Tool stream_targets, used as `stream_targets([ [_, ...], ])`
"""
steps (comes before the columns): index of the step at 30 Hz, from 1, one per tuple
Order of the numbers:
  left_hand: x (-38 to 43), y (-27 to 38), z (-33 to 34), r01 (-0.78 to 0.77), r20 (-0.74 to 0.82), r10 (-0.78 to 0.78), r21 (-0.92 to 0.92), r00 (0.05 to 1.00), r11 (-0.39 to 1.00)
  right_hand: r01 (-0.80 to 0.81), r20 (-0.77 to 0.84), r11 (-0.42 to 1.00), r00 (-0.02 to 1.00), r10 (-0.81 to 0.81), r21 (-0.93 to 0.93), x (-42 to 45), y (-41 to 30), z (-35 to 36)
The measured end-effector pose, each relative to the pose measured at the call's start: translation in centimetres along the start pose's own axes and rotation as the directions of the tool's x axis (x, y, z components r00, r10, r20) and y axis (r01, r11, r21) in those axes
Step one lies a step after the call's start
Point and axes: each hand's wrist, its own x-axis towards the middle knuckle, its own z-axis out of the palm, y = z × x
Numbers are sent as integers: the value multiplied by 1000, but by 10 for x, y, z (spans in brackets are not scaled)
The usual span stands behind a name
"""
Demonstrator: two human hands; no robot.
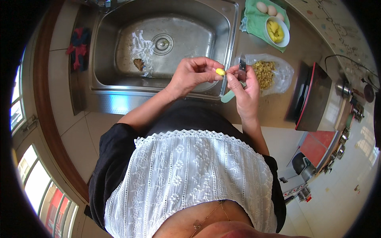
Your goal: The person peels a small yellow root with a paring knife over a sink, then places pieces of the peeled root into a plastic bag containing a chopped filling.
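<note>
Between the thumb and fingers of my left hand (pixel 190 73) is a small bright yellow piece (pixel 220 71), which looks like peeled ginger. My right hand (pixel 246 95) holds a small knife (pixel 242 67) with a pale green handle, its blade pointing up and away from me. The right thumb and fingertip touch or nearly touch the end of the yellow piece. Both hands are over the sink's right rim. Just beyond the right hand lies a clear plastic bag (pixel 284 76) with brownish-yellow chopped bits (pixel 264 73) on it, partly hidden by that hand.
The steel sink (pixel 184 35) contains white scraps (pixel 141 47) and a brown knobby piece (pixel 138 64). A white bowl (pixel 286 34) of yellow pieces stands on a green cloth (pixel 253 19) beside several eggs (pixel 271 10). A dark red-edged appliance (pixel 315 98) stands at right.
</note>
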Motion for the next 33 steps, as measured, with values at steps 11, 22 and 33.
stream_targets([
  [11,7,6,2,292,196,-235,-349,952,890,-42,-49,999,998,44,33,2,4,-14],
  [22,16,5,-2,356,256,-271,-390,928,849,-73,-78,997,994,75,30,9,7,-16],
  [33,20,2,0,277,128,-254,-217,959,936,44,-98,974,993,-67,-223,21,3,-5],
])
